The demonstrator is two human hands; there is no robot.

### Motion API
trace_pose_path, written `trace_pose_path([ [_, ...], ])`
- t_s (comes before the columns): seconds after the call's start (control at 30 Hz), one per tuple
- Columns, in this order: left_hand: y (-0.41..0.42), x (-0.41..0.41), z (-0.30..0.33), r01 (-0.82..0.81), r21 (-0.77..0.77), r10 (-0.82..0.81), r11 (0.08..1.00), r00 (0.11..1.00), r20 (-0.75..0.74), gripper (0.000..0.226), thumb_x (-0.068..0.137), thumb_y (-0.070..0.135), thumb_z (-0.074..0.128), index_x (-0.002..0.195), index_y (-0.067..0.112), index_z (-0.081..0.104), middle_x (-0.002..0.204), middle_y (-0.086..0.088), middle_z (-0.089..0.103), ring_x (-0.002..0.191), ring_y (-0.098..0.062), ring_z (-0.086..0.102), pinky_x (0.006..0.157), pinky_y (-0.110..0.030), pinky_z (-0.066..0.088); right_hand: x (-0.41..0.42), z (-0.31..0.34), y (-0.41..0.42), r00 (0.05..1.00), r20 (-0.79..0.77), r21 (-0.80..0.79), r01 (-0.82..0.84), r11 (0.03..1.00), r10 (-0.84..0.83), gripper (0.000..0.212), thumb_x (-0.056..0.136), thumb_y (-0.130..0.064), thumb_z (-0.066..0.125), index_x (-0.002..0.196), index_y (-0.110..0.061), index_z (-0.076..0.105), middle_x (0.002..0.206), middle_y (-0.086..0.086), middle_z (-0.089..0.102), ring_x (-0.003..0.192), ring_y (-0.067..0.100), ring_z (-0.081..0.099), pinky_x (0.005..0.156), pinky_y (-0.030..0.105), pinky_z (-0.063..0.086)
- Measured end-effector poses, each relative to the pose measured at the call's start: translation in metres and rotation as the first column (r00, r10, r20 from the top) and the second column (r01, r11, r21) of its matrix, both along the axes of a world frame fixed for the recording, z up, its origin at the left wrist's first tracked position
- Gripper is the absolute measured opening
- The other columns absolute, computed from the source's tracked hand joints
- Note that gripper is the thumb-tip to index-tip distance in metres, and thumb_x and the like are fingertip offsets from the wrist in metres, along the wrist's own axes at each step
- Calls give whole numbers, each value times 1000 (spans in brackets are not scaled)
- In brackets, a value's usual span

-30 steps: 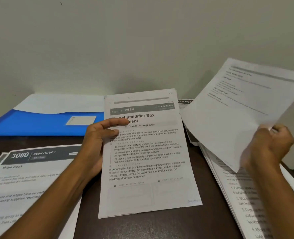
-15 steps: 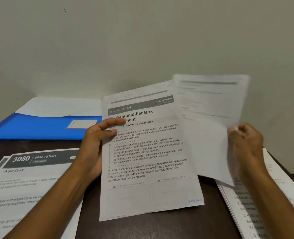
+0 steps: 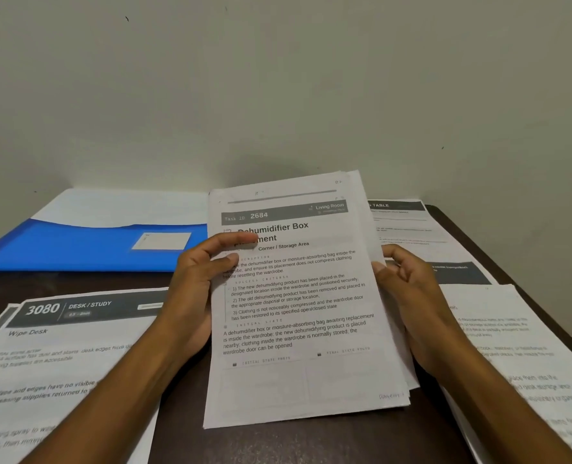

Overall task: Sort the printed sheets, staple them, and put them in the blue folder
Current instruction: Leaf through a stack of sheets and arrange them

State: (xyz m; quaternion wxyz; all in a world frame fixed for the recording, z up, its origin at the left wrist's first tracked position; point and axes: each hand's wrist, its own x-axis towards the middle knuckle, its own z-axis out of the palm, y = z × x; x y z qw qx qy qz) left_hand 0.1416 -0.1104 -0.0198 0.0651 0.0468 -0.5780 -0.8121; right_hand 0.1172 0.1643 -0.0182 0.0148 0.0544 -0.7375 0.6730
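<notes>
I hold a small stack of printed sheets (image 3: 298, 329) upright over the dark desk; the top page reads "Dehumidifier Box Placement", Task ID 2684. My left hand (image 3: 197, 286) grips the stack's left edge, thumb across the title. My right hand (image 3: 408, 289) holds the right edge, fingers behind the sheets. The blue folder (image 3: 77, 244) lies open at the back left, with a white label and white paper inside. No stapler is in view.
A pile headed "3080 Desk / Study, Wipe Desk" (image 3: 60, 356) lies at the front left. More printed sheets (image 3: 499, 329) spread along the right side of the dark desk (image 3: 311, 445). A pale wall (image 3: 278, 95) rises behind.
My right hand brought a single loose sheet from the upper right over to the stack and tucked it behind. Both hands now hold the stack.
</notes>
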Motion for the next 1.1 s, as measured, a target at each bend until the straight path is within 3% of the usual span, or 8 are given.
trace_pose_path([
  [0.17,-1,1,0,-10,-13,10,1000,1000,3,31,104,-2,48,121,7,72,119,-14,77,105,-35,76,87,-44,63,2,1,-2,995,-95,67,37,997,-30,16,109,-21,53,114,-18,69,101,1,81,94,21,79,91,49,61],
  [0.33,-1,1,1,-9,22,9,1000,1000,3,31,103,-4,47,120,6,72,120,-14,77,105,-36,76,86,-43,63,3,0,-4,970,-233,151,104,983,-66,21,102,-35,65,121,-26,68,105,-6,80,98,11,77,89,44,62],
  [0.47,-1,2,1,7,60,-7,998,1000,1,31,103,-2,47,123,6,70,122,-14,77,108,-36,75,89,-47,62,1,-4,-2,964,-257,240,128,962,-64,33,94,-21,78,123,-29,64,110,-11,80,98,8,77,83,40,65],
  [0.67,-3,3,-1,24,138,-21,990,999,-24,38,106,7,41,136,6,65,131,-12,73,121,-34,70,101,-52,58,3,-5,0,950,-305,214,135,968,-65,23,105,-16,60,127,-25,61,96,-9,82,92,9,79,80,30,63],
  [0.77,-6,1,-2,9,167,-8,986,1000,-7,41,104,3,40,138,6,63,137,-6,71,124,-34,69,103,-57,56,1,-4,1,948,-306,196,156,968,-91,22,108,-20,55,127,-30,59,101,-16,80,93,5,78,76,21,63],
  [0.93,-5,0,-1,-27,202,22,979,999,23,41,100,-4,41,132,3,65,130,-8,74,115,-35,73,88,-49,65,-9,4,23,881,-290,46,402,914,-373,16,109,-20,49,111,-17,64,101,-5,78,86,7,76,64,16,58],
  [1.03,-6,1,0,-47,205,38,978,998,47,37,100,-4,43,123,7,71,126,-6,76,110,-34,75,84,-50,65,-20,8,49,765,-215,-71,608,791,-608,19,106,-22,51,94,-14,63,91,-2,72,81,16,71,66,28,58],
  [1.1,-6,2,1,-52,194,42,980,998,53,35,100,-4,44,110,12,74,121,-4,77,107,-33,76,84,-51,65,-27,8,67,658,-138,-196,715,671,-741,19,101,-21,53,84,-23,61,86,-3,65,80,16,64,67,30,61],
])
